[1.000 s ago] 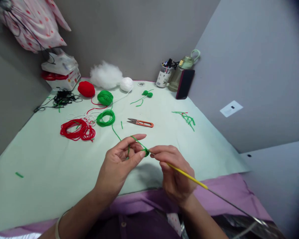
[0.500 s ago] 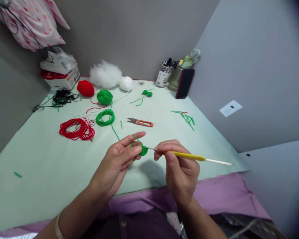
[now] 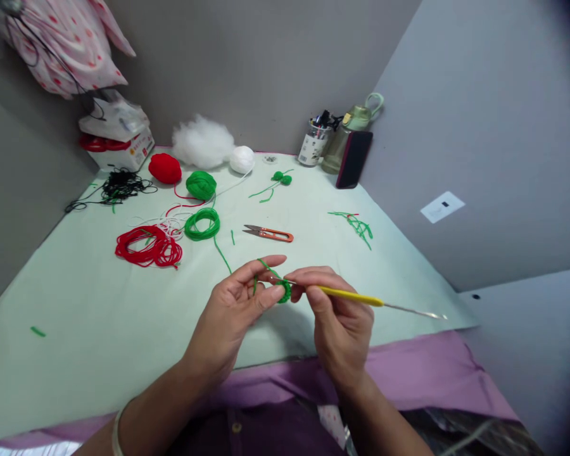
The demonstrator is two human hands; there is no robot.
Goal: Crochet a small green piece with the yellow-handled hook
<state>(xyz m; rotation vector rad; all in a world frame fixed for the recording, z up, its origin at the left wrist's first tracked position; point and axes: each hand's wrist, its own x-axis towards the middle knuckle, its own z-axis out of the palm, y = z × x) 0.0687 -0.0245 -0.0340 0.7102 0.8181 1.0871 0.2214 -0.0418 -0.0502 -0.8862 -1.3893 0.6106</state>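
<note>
My left hand (image 3: 237, 305) pinches a small round green crochet piece (image 3: 285, 292) between thumb and fingers. Green yarn (image 3: 221, 254) runs from the table over its raised index finger to the piece. In my right hand (image 3: 336, 310) is a crochet hook (image 3: 354, 296) with a yellow handle, held like a pen. Its thin metal tip lies at the top edge of the crochet piece, close to the left fingers. The far metal end sticks out to the right. The fingertips partly hide the piece.
Orange thread snips (image 3: 268, 234) lie beyond my hands, beside a green yarn coil (image 3: 202, 224) and a red yarn coil (image 3: 148, 246). Yarn balls and white stuffing (image 3: 203, 142) sit farther back. A phone (image 3: 354, 159) leans against a bottle (image 3: 335, 149) at right.
The hook's tip has moved left over the crochet piece, and my hands are closer together. My left hand has shifted slightly right with the piece, which has turned a little.
</note>
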